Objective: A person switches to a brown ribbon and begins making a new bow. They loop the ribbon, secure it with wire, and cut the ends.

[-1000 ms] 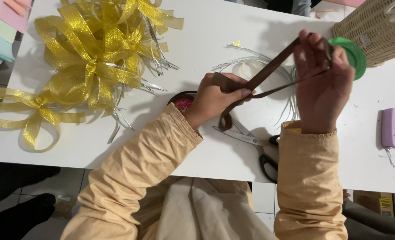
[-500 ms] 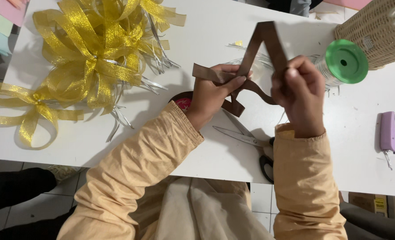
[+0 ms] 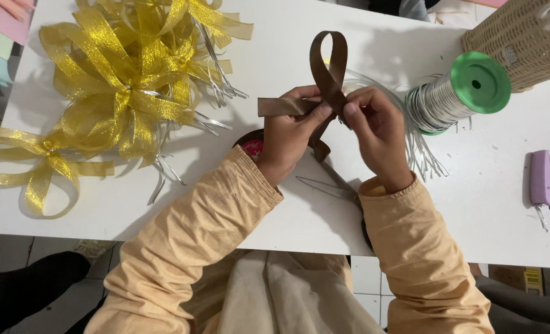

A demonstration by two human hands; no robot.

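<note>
A brown ribbon (image 3: 329, 65) is folded into an upright loop above my hands, with one flat end sticking out to the left. My left hand (image 3: 290, 136) pinches the ribbon where the loop crosses. My right hand (image 3: 377, 133) pinches the same crossing from the right side, fingertips meeting the left hand's. A short tail of ribbon hangs below between the two hands. Both hands hover over the white table (image 3: 473, 210). Under my left wrist a ribbon roll with a pink centre (image 3: 253, 147) is partly hidden.
A pile of gold mesh bows (image 3: 120, 93) covers the table's left side. A green-capped spool of silver wire (image 3: 457, 93) lies right of my hands, a wicker basket (image 3: 522, 37) behind it. A lilac stapler (image 3: 544, 179) sits at the far right. Scissors (image 3: 330, 185) lie below my hands.
The ribbon went from a stretched diagonal strip to a folded loop. My right hand moved left and down to meet the left hand at the crossing.
</note>
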